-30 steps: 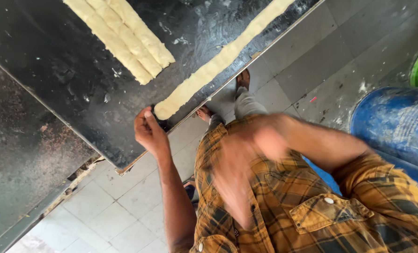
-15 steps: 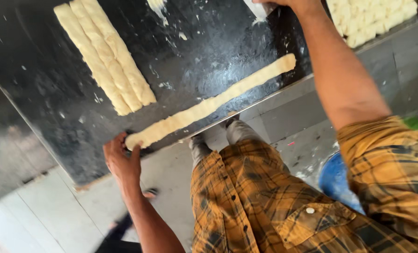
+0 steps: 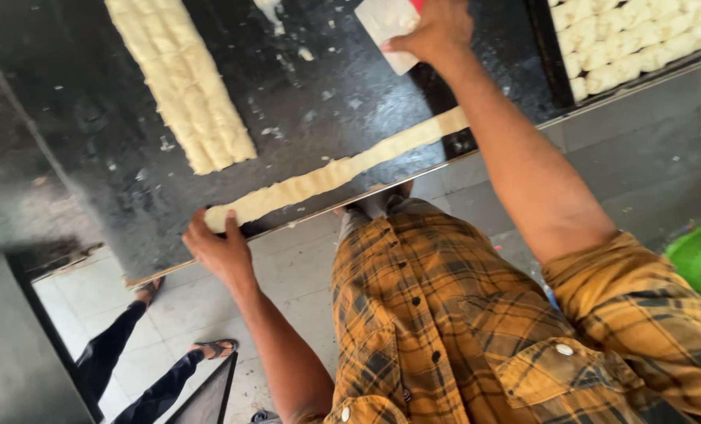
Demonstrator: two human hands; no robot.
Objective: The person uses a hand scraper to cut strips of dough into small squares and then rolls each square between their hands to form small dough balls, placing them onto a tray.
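Dough strip [image 3: 342,171], long and pale, lies along the near edge of the dark worktable [image 3: 91,133], running from the left hand [image 3: 223,250] up toward the right forearm. The left hand rests at the strip's near end, fingers loosely spread and touching the dough and the table edge, not clenched. Farther up the table lies a wider slab of scored dough [image 3: 181,82], and a tray of cut dough pieces [image 3: 641,39] sits at the top right. The right hand [image 3: 437,31] grips a white flat scraper [image 3: 388,27], well apart from the strip's near end.
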